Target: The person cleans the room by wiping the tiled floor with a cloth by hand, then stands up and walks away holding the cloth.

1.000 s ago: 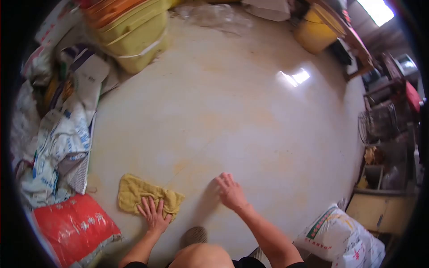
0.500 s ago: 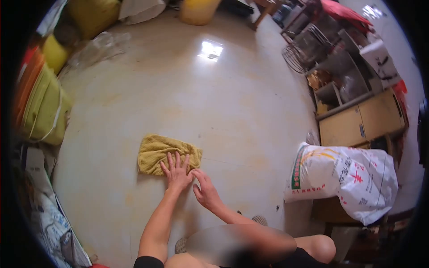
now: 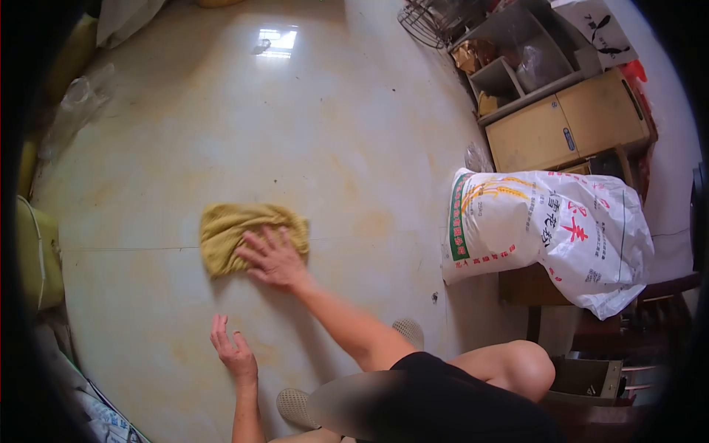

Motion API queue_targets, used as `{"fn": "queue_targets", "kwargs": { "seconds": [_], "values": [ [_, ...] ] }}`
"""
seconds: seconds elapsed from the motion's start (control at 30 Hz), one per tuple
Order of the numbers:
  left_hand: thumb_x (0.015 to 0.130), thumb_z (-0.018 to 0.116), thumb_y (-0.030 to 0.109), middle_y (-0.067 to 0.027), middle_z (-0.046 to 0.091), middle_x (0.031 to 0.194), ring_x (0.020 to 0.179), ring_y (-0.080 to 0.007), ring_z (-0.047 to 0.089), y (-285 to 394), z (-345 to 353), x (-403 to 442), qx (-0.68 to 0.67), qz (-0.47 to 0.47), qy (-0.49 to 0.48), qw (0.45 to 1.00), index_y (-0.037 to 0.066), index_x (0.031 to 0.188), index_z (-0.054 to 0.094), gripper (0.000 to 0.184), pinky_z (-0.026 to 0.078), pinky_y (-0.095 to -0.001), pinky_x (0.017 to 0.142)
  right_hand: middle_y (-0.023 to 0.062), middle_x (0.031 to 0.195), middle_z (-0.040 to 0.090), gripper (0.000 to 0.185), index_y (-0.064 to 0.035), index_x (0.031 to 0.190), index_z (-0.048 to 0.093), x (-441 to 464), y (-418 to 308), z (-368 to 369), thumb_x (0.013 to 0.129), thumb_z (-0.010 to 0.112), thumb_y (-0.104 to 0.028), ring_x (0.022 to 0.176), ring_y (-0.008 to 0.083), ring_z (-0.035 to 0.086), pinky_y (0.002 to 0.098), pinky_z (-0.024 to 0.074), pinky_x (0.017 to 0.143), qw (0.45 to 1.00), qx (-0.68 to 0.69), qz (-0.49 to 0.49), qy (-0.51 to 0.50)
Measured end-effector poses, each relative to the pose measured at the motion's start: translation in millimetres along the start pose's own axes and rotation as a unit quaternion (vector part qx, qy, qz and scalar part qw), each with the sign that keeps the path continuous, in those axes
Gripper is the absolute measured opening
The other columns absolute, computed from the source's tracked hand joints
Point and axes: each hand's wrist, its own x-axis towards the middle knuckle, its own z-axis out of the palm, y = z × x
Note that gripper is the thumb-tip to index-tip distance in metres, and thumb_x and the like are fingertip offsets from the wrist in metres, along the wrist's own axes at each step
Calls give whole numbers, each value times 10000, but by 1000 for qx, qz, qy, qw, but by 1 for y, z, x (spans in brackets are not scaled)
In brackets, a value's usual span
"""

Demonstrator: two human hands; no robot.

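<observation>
A yellow cloth [image 3: 225, 232] lies wrinkled on the pale tiled floor [image 3: 347, 295]. My right hand [image 3: 277, 258] rests on its right part, palm down, fingers spread flat rather than wrapped round the fabric. Nearer to me, my left hand [image 3: 236, 356] hovers apart from the cloth, below it in the view. Its fingers are stretched out, the thumb stands off to the side, and nothing is held.
A white printed flour sack [image 3: 495, 221] stands at the right, beside a wooden cabinet [image 3: 565, 122] and grey shelf [image 3: 532, 55]. A yellowish bucket [image 3: 44, 255] and crumpled clear plastic [image 3: 77, 103] are at the left. My shoe [image 3: 295, 406] is close below my hands.
My left hand has left the cloth and moved down and left. My right hand has moved onto the cloth in its place. The view has shifted, and the cloth looks more bunched.
</observation>
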Motion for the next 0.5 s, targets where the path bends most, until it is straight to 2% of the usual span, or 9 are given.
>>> {"fn": "queue_targets", "kwargs": {
  "seconds": [0.1,0.13,0.2,0.27,0.3,0.33,0.4,0.47,0.5],
  "values": [
    [869,484,-35,-215,491,1378,1298,-371,447,4,4,1,-9,-8,-23,1000,-9,1279,532,414,368,-451,1072,25,1610,246,610,-371,1491,366,-56,50,-31,927,516,-545,1471,380,202,667,130,1140,986,-62,149,49],
    [871,482,-35,-216,490,1379,1300,-372,446,6,9,1,-17,-9,-31,999,-9,1278,532,411,367,-450,1073,51,1608,244,592,-355,1494,372,-84,64,-40,945,509,-529,1472,388,190,653,141,1138,974,-99,194,56],
    [871,479,-33,-216,494,1374,1297,-374,447,8,19,0,-16,-5,-55,998,-9,1271,534,404,370,-452,1068,86,1593,261,601,-324,1501,359,-138,86,-65,946,516,-493,1463,408,197,649,140,1136,946,-131,294,16],
    [870,480,-30,-217,498,1368,1290,-376,451,8,28,-7,-20,-2,-80,997,-9,1264,535,398,375,-452,1062,84,1579,293,634,-315,1493,370,-194,105,-78,917,558,-499,1443,389,249,645,200,1117,910,-185,371,26],
    [869,483,-28,-218,500,1363,1285,-377,455,8,33,-11,-25,1,-91,995,-9,1260,536,395,378,-451,1057,104,1581,281,651,-286,1503,355,-214,111,-85,919,554,-493,1448,394,234,639,195,1121,886,-171,430,15],
    [867,485,-26,-218,503,1359,1279,-377,458,10,36,-16,-28,3,-102,994,-9,1256,537,392,382,-451,1053,123,1583,269,668,-258,1512,341,-231,118,-90,921,550,-488,1454,400,219,633,190,1125,860,-154,487,3],
    [864,492,-22,-220,506,1351,1265,-376,466,19,33,-21,-29,9,-139,990,-9,1252,537,391,388,-448,1044,166,1590,232,711,-222,1530,299,-255,146,-78,927,515,-531,1464,416,185,649,175,1116,779,-135,608,72],
    [861,499,-18,-222,508,1346,1255,-374,472,22,22,-25,-16,16,-157,987,-9,1249,538,390,395,-446,1037,200,1602,178,790,-224,1549,255,-231,174,-85,912,427,-659,1483,415,116,675,126,1109,677,-105,724,78],
    [860,501,-17,-223,508,1345,1251,-374,475,20,17,-28,-7,20,-157,987,-10,1248,538,391,398,-444,1034,201,1617,124,882,-229,1562,215,-209,187,-98,876,328,-771,1493,411,52,694,75,1101,637,-40,763,102]
  ]
}}
